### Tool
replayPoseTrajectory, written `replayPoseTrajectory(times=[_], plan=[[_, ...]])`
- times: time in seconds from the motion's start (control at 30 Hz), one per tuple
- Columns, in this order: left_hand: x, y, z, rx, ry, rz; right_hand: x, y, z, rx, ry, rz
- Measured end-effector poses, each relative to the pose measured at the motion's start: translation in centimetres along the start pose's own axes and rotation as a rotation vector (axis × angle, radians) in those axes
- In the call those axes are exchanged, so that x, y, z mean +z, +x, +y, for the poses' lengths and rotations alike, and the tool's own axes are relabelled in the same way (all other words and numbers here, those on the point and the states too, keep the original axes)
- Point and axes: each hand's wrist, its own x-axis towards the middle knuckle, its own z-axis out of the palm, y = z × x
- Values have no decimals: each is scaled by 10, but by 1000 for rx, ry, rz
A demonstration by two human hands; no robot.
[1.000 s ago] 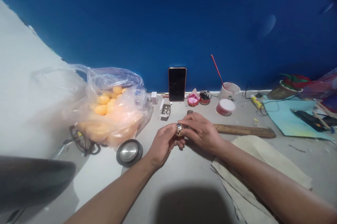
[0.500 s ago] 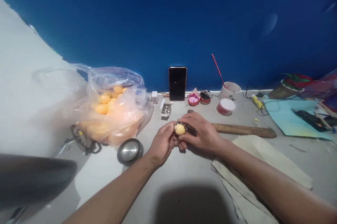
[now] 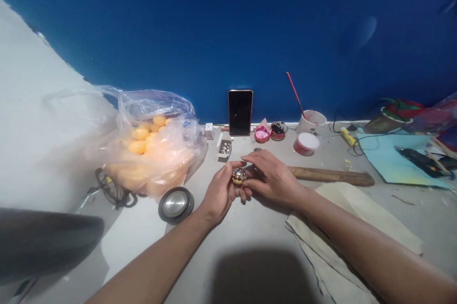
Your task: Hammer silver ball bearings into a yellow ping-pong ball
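Note:
Between my hands, above the table, is a small yellow ball (image 3: 239,177) with shiny silver, stud-like pieces on its surface. My left hand (image 3: 220,192) is closed around its left side and underside. From the right, my right hand (image 3: 271,178) has thumb and fingertips closed about the ball. Just beyond my hands stands a small open white box (image 3: 224,150) with shiny silver bits in it. A wooden handle (image 3: 332,176) lies behind my right wrist, its other end partly hidden by that hand.
A clear plastic bag (image 3: 157,137) of yellow balls lies left, near a round black-and-metal lid-like object (image 3: 175,204). A phone (image 3: 240,112) leans on the blue wall. Right are small tubs, a paper cup (image 3: 311,122) with a red stick, blue-green paper (image 3: 382,156) and pale cloth (image 3: 342,209).
The ball has been turned in my fingers: its plain yellow face has rolled downward and a silver-studded side shows. My hands have barely shifted.

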Motion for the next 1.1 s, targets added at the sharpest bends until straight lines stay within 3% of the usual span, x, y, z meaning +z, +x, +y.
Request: replayPoseTrajectory(times=[0.23,0.5,0.77,0.87,1.1], plan=[[2,-5,1,36,129,-23,0,0,-2,34,3,-20],[1,-3,-1,62,124,5,0,-1,0,67,-46,-42],[5,0,-4,31,309,88,4,-5,9,170,-199,-188],[4,-1,-3,32,323,79,5,-4,9,150,-178,-149],[-3,2,-1,-30,49,25,3,0,6,62,-35,32]])
